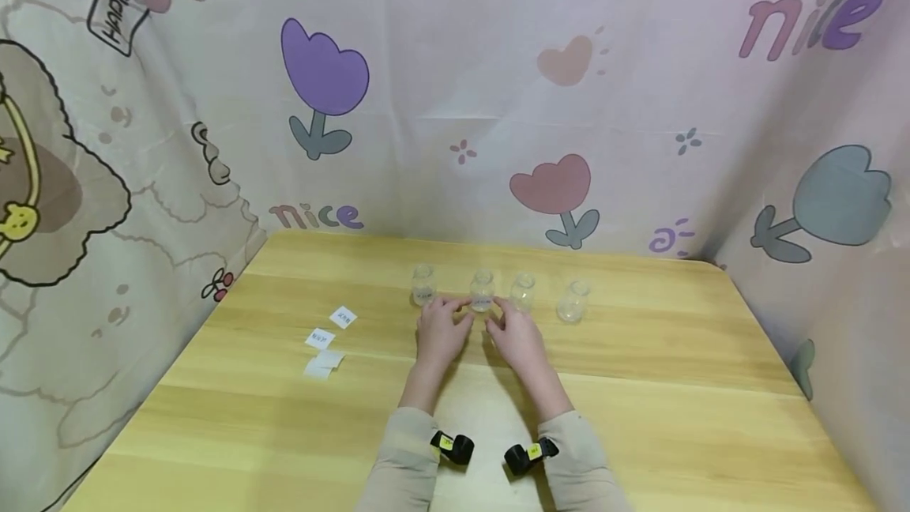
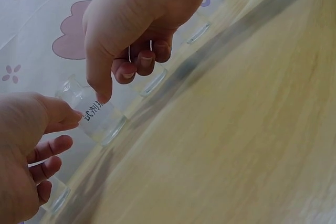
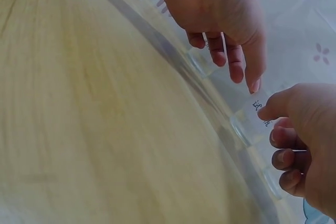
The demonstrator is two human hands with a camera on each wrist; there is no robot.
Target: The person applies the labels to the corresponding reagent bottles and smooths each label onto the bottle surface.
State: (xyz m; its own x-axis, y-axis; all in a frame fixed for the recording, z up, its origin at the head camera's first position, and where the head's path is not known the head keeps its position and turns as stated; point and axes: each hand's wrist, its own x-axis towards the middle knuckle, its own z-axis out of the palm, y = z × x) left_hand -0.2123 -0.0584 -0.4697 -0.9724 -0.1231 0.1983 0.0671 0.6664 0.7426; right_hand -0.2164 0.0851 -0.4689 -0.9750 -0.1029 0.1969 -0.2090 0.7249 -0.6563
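Note:
Both hands meet at a small clear glass bottle standing upright in a row. A white label with black Chinese characters lies on its front. My left hand touches the label's left side with an outstretched digit, its other fingers loosely bent. From the right, my right hand presses the label's other side in the same way. Another labelled bottle stands just beyond the left hand. Two more glass bottles, one nearer and one farther right, stand past the right hand; no label shows on them.
On the table's left lie two written paper labels, one farther back and one nearer, with blank-looking white papers below them. A printed cloth hangs behind the wooden table. Each wrist wears a black camera.

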